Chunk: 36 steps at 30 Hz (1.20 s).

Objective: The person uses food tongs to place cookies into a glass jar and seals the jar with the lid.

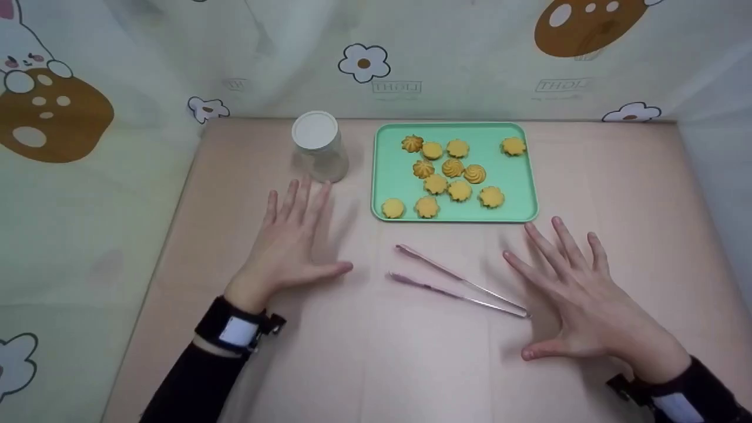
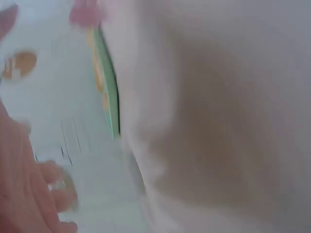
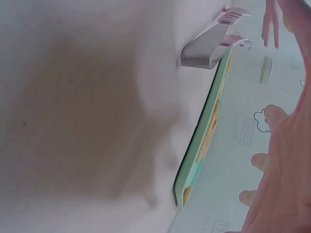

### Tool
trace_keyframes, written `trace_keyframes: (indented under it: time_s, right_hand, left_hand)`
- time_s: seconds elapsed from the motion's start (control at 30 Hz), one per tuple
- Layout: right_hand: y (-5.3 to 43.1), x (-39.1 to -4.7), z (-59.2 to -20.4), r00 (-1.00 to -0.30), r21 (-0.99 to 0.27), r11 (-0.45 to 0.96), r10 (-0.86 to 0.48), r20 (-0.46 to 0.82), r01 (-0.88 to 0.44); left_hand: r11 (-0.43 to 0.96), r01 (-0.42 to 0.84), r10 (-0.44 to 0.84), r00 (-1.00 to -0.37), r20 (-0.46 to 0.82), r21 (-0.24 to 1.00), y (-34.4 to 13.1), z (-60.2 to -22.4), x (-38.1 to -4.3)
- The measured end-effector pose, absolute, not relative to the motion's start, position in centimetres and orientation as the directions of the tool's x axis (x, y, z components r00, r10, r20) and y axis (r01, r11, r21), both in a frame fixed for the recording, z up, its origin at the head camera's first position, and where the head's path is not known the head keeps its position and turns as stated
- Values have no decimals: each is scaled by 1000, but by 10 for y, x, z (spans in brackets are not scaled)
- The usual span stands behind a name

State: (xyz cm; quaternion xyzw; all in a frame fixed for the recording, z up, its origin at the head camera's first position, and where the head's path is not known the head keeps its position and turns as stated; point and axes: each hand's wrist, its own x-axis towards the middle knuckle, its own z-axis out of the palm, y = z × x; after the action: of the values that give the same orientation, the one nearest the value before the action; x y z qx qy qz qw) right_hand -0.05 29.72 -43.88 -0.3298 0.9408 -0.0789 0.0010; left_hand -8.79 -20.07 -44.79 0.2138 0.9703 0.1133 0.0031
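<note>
My left hand (image 1: 285,247) hovers above the table with fingers spread, holding nothing. Just beyond its fingertips stands a clear jar (image 1: 332,167) with a white lid (image 1: 315,130). My right hand (image 1: 578,299) is likewise spread and holds nothing, to the right of a pair of tongs (image 1: 437,264). The tongs lie on the table between both hands, their pinkish tips apart and pointing left, the metal bend near my right hand. Behind them is a green tray (image 1: 388,176) bearing several golden cookies (image 1: 453,168), some swirled, some flower-shaped. In the right wrist view the tray (image 3: 197,141) appears edge-on.
A pale pink cover lies over the table (image 1: 423,364). A light curtain (image 1: 458,64) with flower and brown cartoon prints hangs along the back and both sides, close behind the jar and tray.
</note>
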Motion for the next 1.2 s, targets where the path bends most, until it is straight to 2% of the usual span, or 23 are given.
trace_keyframes:
  time_s: [0.1,0.23,0.3,0.43,0.63,0.9,1.2]
  right_hand:
    - [298,0,-439,-783,-148,771,-621,41,-619]
    - [298,1,-441,-781,-154,769,-624,30,-620]
    - [298,2,-442,-780,-158,768,-624,33,-621]
    - [297,4,-442,-779,-166,764,-626,38,-623]
    - [298,5,-442,-778,-166,764,-627,34,-623]
    - [302,5,-440,-783,-170,768,-621,35,-617]
    - [305,2,-433,-780,-148,768,-624,49,-624]
  left_hand:
    - [879,236,229,-971,69,413,-204,-453,-118]
    - [752,86,16,-993,113,653,-206,-460,-151]
    - [672,44,-55,-993,109,739,-205,-462,-165]
    - [549,-31,-148,-987,61,835,-203,-466,-186]
    - [436,-54,-193,-981,35,898,-198,-478,-198]
    - [388,-28,-214,-975,61,921,-183,-485,-206]
    - [395,34,-201,-972,123,918,-171,-490,-214]
